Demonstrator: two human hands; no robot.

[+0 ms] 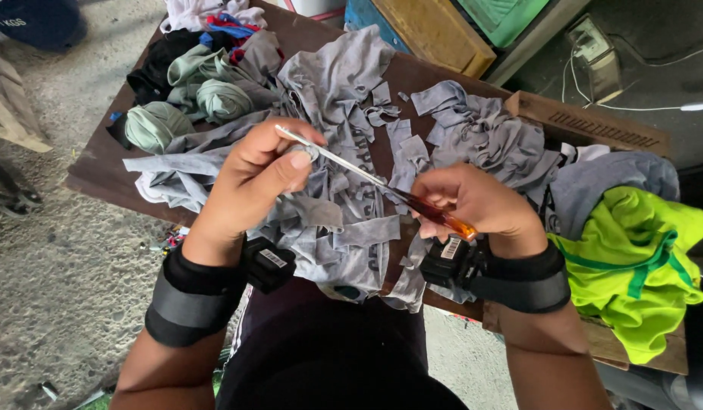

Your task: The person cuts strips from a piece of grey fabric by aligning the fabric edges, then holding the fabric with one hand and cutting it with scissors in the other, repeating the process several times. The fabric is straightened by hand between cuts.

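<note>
1. Nearest us, our right hand (473, 203) is closed tight round the orange translucent handles of a pair of steel scissors (382, 184); black wrist strap with a small black device just below it.
2. Our left hand (256, 176) has its fingers curled, thumb pressing a small scrap of grey jersey cloth (312, 152) against the blade tip; whether the blades are parted we cannot tell.
3. Doing it well, we judge: keep the scrap taut, thumb clear of the edge, cut near the pivot.
4. Under both hands lies a heap of cut grey knit strips (344, 228) on a dark brown wooden board (101, 171).
5. Right of it, a neon yellow-green garment (640, 258).
6. Farther off, rolled sage-green fabric bundles (188, 106) beside black cloth, then a brown cardboard box (586, 121).
</note>
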